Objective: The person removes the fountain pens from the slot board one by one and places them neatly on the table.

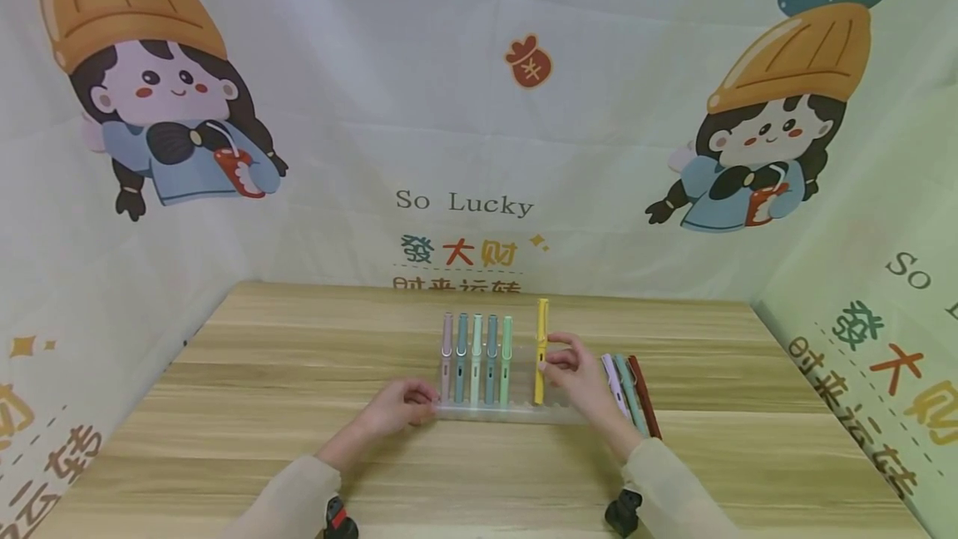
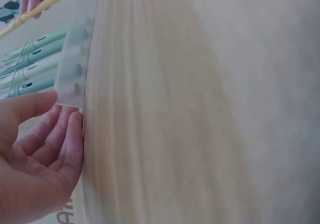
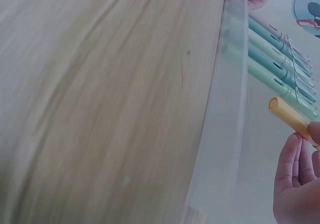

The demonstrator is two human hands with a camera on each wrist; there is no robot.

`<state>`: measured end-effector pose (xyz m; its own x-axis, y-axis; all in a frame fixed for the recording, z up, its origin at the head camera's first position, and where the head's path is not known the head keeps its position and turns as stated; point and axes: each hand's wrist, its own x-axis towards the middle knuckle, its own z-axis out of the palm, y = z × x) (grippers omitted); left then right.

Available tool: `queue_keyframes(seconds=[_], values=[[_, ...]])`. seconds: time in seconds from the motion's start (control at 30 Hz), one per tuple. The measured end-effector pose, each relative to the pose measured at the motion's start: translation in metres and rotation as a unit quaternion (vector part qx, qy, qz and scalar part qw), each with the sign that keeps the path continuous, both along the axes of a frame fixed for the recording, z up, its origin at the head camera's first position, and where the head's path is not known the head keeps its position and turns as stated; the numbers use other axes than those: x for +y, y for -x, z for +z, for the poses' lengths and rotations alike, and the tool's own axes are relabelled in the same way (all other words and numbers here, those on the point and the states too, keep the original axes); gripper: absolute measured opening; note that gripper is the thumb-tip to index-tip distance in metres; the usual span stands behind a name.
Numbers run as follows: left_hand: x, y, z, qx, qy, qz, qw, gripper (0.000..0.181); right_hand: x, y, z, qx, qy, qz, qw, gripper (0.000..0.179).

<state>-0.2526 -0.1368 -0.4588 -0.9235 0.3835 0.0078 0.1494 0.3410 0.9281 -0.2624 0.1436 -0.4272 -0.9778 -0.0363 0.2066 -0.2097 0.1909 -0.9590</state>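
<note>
A clear plastic pen stand (image 1: 516, 414) sits on the table with several capped pens upright in its left part: a mauve one (image 1: 447, 335), blue-grey ones and pale green ones. My left hand (image 1: 404, 403) grips the stand's left end, thumb on top and fingers at the end wall (image 2: 70, 98). A yellow pen (image 1: 542, 323) is pinched upright between my right hand's (image 1: 575, 368) thumb and fingers, over the right part of the stand. Its lower end (image 3: 274, 104) is above the stand's slotted strip, to the right of the green pen (image 1: 506, 348), with a gap between them.
To the right of the stand lie three pens side by side: a lilac one (image 1: 614, 381), a green one (image 1: 630, 393) and a dark red one (image 1: 645, 398). The wooden table (image 1: 299, 339) ends at a printed cloth backdrop (image 1: 344, 190) behind and at both sides.
</note>
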Motion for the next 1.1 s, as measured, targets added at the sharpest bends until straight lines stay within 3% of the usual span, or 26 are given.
queue_keyframes(seconds=[0.47, 0.9, 1.1], values=[[0.001, 0.002, -0.002, 0.007, 0.008, 0.001, 0.9999, 0.017, 0.033, -0.006, 0.006, 0.004, -0.030, -0.013, 0.9995, 0.042], [0.000, 0.001, -0.001, 0.006, 0.008, 0.001, 0.9999, 0.017, 0.060, -0.008, 0.010, -0.009, -0.015, -0.025, 0.9996, 0.046], [0.002, -0.004, 0.007, 0.010, 0.006, -0.002, 0.9999, 0.017, 0.073, -0.009, 0.011, -0.003, -0.040, -0.046, 0.9982, 0.045]])
